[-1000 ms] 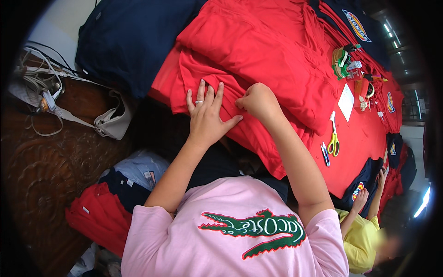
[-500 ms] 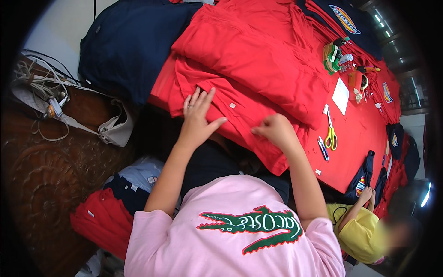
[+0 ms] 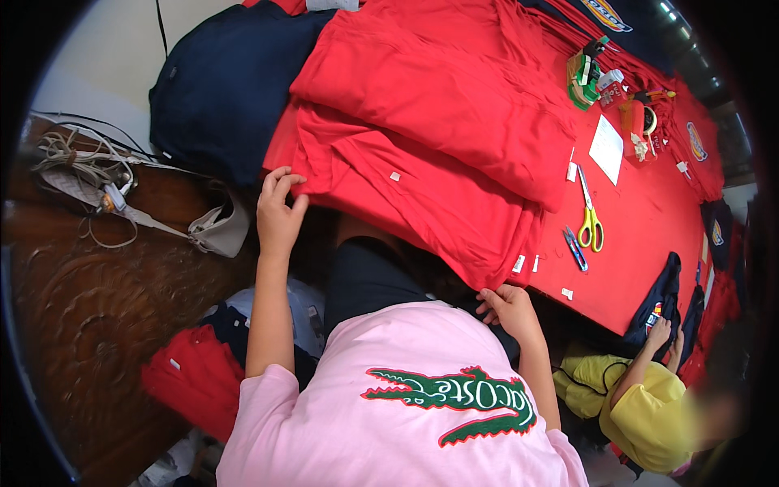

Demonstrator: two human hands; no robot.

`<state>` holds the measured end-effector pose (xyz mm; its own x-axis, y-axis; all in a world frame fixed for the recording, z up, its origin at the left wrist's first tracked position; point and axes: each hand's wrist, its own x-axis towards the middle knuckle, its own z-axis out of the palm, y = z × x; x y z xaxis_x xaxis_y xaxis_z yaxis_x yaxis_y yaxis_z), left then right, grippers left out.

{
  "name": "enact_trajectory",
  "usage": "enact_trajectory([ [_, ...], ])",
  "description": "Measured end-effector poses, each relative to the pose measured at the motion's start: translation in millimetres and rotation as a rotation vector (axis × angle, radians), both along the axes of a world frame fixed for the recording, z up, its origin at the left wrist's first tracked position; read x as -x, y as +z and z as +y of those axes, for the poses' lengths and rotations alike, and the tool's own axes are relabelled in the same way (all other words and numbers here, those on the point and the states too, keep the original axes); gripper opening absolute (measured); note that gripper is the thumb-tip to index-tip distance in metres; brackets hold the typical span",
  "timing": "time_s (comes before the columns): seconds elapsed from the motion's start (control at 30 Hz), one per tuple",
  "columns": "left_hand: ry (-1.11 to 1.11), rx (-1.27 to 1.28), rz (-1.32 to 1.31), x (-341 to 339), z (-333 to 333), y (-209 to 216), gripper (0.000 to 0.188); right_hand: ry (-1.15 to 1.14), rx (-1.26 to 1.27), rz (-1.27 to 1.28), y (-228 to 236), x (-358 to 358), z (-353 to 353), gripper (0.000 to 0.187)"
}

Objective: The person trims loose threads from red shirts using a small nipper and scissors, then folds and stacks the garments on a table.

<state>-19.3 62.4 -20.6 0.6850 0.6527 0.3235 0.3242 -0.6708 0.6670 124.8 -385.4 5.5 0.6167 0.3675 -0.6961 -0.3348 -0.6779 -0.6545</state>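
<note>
A red shirt point(image 3: 430, 207) with a small white tag point(image 3: 395, 176) lies spread on the near side of the table, its near edge hanging toward me. My left hand point(image 3: 278, 213) is at its left end, fingers curled over the edge and thumb close beneath. At the near right corner, my right hand point(image 3: 513, 311) pinches the hem between thumb and fingers. Just beyond lies a thick folded red cloth point(image 3: 430, 122), touched by neither hand.
Yellow-handled scissors point(image 3: 591, 219) and blue thread snips point(image 3: 575, 249) lie right on the red table cover point(image 3: 621, 268), with white paper point(image 3: 606, 150) beyond. Dark blue clothing point(image 3: 231, 89) is piled far left. A person in yellow point(image 3: 645, 414) handles dark cloth at right. A white bag point(image 3: 223, 227) is left.
My hands have moved apart, from the middle of the shirt to its left end and near right corner. The shirt's near edge looks straighter and its surface flatter.
</note>
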Motion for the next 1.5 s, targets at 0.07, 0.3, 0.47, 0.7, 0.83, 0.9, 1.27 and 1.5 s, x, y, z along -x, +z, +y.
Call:
enact_trajectory([
  [0.07, 0.043, -0.067, -0.106, 7.5, 15.3, 4.5, 0.016, 0.012, -0.032, 0.082, -2.4, -7.3, -12.8, 0.029],
  [0.3, 0.37, 0.588, -0.275, 31.8, 51.9, 5.5, 0.03, 0.179, -0.174, 0.351, 31.7, -43.5, -46.0, 0.028],
  [0.47, -0.302, 1.075, -0.504, -46.3, 95.7, 109.2, 0.032, 0.165, -0.98, 0.094, 84.0, -121.0, -27.9, 0.026],
  [0.7, -1.117, 0.65, -1.055, -79.9, -45.7, 266.3, 0.047, -0.355, -1.229, -0.756, 150.6, -139.1, 7.8, 0.056],
  [0.83, -1.624, 0.509, -1.116, -5.9, -133.0, 260.0, 0.017, -0.248, -1.008, -0.492, 88.7, -109.1, -39.6, 0.049],
  [0.9, -1.45, 0.357, -1.019, 2.8, -157.3, 274.6, 0.038, -0.067, -0.865, -0.237, 75.7, -77.9, -54.4, 0.039],
  [1.27, -1.551, 0.586, -1.059, -5.6, -177.7, 273.3, 0.039, 0.097, 0.115, -0.236, -3.3, -21.9, -65.7, 0.043],
  [1.5, -1.33, 0.336, -1.282, 15.0, -183.3, 276.0, 0.046, -0.041, -0.35, -0.009, 2.9, -16.5, -40.9, 0.035],
])
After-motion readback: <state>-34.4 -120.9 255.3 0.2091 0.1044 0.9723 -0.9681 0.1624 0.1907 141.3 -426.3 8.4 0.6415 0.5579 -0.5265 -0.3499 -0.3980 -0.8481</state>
